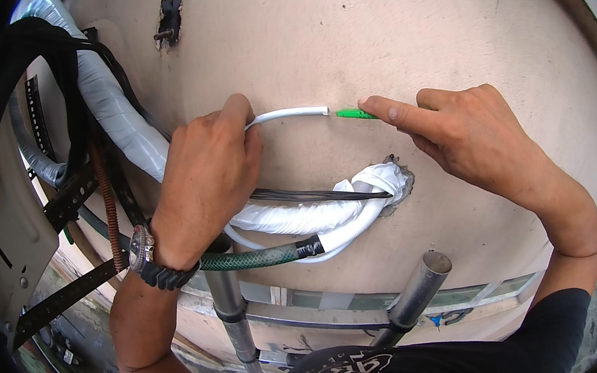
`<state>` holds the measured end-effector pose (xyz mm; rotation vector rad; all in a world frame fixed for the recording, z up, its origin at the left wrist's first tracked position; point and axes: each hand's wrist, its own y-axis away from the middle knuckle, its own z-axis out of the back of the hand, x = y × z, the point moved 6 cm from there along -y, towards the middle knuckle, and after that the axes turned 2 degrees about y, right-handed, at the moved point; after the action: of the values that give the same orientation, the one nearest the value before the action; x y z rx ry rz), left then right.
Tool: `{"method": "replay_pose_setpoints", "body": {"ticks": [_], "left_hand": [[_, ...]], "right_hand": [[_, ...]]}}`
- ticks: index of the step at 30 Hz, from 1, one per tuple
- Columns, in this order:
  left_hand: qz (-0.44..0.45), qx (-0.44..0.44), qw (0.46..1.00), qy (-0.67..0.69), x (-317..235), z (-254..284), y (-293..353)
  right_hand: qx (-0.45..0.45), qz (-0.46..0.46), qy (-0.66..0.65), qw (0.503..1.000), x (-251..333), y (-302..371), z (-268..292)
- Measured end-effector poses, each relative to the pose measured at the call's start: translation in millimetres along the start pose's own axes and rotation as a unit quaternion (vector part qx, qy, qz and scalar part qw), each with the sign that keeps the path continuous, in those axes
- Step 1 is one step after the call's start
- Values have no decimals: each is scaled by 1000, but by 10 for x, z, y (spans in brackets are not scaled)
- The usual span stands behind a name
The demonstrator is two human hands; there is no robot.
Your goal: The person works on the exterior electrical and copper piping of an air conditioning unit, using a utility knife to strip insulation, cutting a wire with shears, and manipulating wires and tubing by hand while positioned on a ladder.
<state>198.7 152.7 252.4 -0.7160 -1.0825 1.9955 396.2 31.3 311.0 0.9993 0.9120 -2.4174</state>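
Observation:
My left hand, a watch on its wrist, is closed with thumb and forefinger pinching a thin white cable or tube. Its squarely cut end points right, in front of the wall. A slim green tool with a tapered tip sits in my closed right hand, forefinger stretched along it. Most of this tool is hidden by the fingers, so its kind is unclear. Its tip is just short of the cut end, with a small gap between. Under my left hand runs a bundle wrapped in white tape.
The bundle, black cables and a green hose joined to a white corrugated pipe meet at a rough wall hole. Metal poles rise below. Black brackets and a silver-wrapped pipe crowd the left.

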Motion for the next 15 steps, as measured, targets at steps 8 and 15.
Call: {"method": "replay_pose_setpoints", "body": {"ticks": [8, 15], "left_hand": [[6, 10, 1000, 5, 5, 1, -1], [5, -3, 999, 44, -79, 90, -23]], "right_hand": [[-7, -9, -14, 1000, -102, 87, -129], [-52, -27, -65, 996, -252, 249, -172]]}}
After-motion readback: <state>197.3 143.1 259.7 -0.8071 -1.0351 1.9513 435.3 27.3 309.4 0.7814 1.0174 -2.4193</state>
